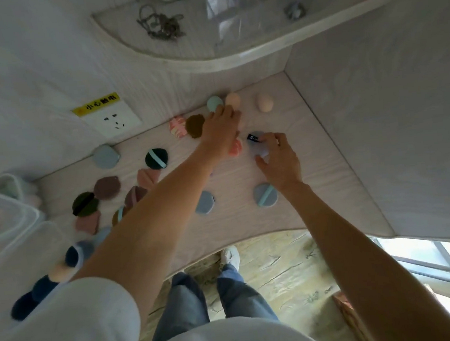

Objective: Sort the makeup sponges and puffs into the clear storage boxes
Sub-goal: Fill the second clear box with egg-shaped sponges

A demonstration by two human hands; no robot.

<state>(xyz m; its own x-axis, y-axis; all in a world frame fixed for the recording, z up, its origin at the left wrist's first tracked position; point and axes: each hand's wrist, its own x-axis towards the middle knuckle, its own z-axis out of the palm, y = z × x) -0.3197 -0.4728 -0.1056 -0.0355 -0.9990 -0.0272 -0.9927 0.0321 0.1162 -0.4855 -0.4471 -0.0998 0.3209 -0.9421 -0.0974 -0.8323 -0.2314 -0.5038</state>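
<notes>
The head view looks down on a pale desk (239, 218) strewn with puffs and sponges, with clear storage boxes (6, 224) at the far left edge. The left hand (221, 128) reaches to the back of the desk, its fingers stretched toward a mint sponge (214, 102) and a peach sponge (233, 99); whether they already pinch either one I cannot tell. The right hand (277, 159) has its fingers curled round a pale blue puff (257, 146) with a dark label. A second peach sponge (264, 101) stands apart to the right. The step in hand looks like gathering pieces, and the next move likely calls for closing on a sponge and carrying it across to the boxes, well apart from here
</notes>
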